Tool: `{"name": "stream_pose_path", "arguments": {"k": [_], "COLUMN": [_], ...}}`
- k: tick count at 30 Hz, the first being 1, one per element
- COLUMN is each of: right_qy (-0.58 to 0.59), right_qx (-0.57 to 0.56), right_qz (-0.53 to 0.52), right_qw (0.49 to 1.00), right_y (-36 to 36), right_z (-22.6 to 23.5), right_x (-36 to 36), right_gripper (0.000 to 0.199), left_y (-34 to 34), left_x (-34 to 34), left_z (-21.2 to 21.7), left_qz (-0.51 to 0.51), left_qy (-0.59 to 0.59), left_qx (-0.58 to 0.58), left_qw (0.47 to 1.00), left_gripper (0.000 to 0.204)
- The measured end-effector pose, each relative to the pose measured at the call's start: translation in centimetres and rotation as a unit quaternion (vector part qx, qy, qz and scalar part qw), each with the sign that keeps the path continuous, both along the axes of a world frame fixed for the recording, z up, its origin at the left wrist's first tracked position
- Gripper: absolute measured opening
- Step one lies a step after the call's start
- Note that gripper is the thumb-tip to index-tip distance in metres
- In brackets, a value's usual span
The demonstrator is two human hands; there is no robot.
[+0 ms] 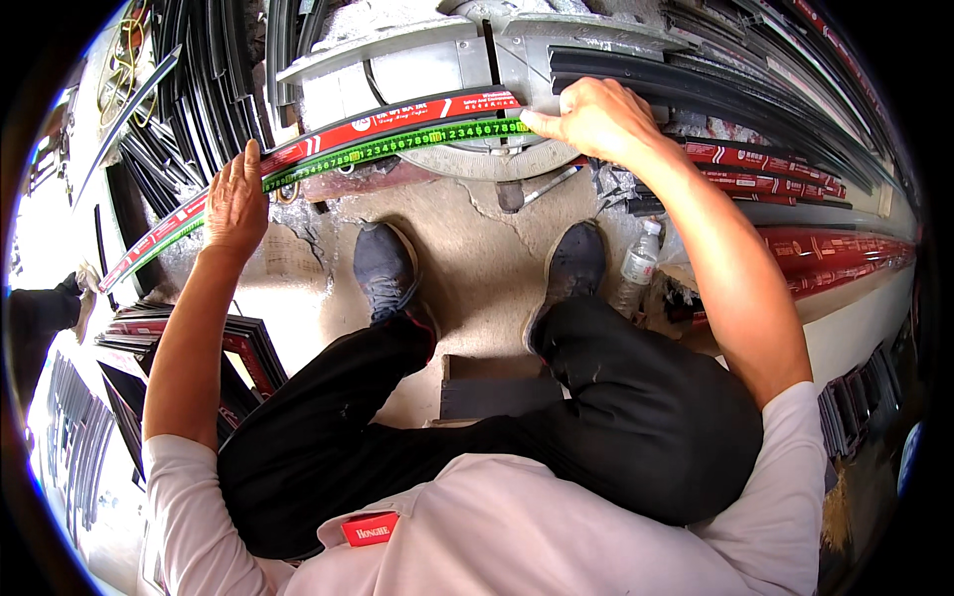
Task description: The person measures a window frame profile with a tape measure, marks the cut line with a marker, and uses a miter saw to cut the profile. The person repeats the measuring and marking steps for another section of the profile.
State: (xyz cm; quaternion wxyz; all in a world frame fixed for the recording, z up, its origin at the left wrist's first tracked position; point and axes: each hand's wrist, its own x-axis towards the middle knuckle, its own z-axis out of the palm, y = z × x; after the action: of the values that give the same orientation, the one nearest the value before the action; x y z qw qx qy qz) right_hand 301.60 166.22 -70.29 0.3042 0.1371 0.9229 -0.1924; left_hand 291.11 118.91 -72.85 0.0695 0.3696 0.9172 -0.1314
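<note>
A long profile strip wrapped in red film (397,121) lies across a grey saw table (437,70) in front of me. A green measuring tape (417,141) runs along its near edge. My left hand (235,199) presses flat on the strip and tape toward the left end. My right hand (594,117) pinches the tape's right end against the strip near the round saw base (497,164). My two feet in dark shoes rest on the concrete floor below.
More red-wrapped strips (795,179) are stacked at the right, black profiles (189,89) at the upper left, and frames (248,348) lean at the left. A plastic water bottle (639,260) stands by my right foot. A dark block (487,387) sits under my knees.
</note>
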Motion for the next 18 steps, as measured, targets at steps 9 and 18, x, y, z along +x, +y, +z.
{"name": "stream_pose_path", "arguments": {"k": [9,18], "right_qy": [-0.023,-0.020], "right_qx": [-0.022,-0.045], "right_qz": [-0.005,-0.019], "right_qw": [0.999,0.999], "right_y": [-0.3,-0.5], "right_z": [0.7,1.7], "right_x": [1.4,1.9], "right_gripper": [0.069,0.065], "left_y": [0.4,-0.3], "left_x": [-0.1,-0.1], "left_z": [0.1,0.8], "left_qz": [0.015,0.040], "left_qy": [-0.035,-0.049], "left_qx": [-0.007,0.013], "left_qw": [0.999,0.998], "left_gripper": [0.069,0.077]}}
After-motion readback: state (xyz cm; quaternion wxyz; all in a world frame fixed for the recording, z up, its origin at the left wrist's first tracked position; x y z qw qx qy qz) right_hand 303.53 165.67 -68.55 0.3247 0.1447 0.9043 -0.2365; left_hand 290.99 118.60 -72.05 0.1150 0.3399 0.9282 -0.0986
